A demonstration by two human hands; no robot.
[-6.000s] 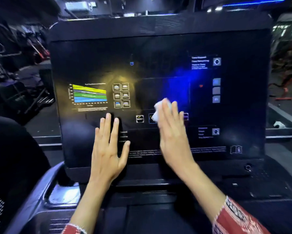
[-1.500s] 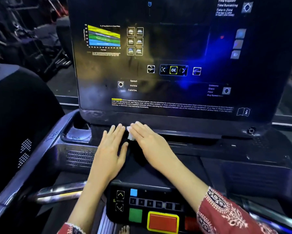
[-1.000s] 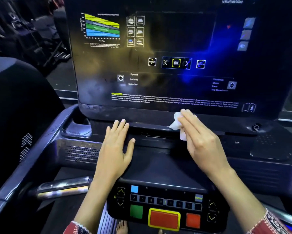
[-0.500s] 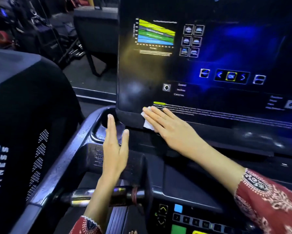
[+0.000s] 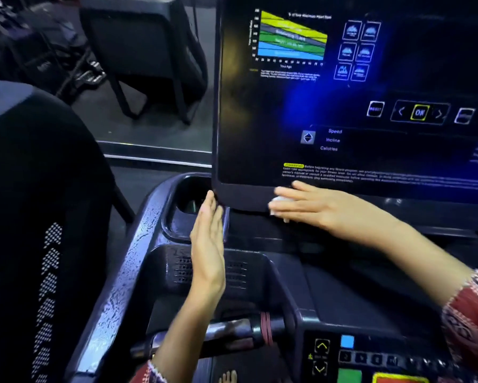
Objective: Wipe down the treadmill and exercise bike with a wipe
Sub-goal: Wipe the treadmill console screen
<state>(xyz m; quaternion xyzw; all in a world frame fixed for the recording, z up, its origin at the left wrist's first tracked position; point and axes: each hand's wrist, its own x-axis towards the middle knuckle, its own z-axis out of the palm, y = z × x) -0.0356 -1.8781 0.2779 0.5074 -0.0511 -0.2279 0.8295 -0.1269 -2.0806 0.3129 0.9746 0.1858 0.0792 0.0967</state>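
The flat right hand (image 5: 318, 207) presses the wipe (image 5: 277, 202) on the treadmill screen (image 5: 246, 134) bottom edge, the left hand (image 5: 208, 244) is open and empty, and the bike probably comes later.

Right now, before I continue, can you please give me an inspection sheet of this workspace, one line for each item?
Surface: treadmill console, dark glossy panel with printed chart and buttons.
Job's things: white wipe, pressed on the panel's lower edge.
Clutter: red band around the handlebar; cup holder, contents too dark to tell.
Hands: right hand flat on the wipe; left hand with fingers straight, at the cup holder's right rim.
Cables: nothing seen.
Surroundings: black machine at the left; keypad below.
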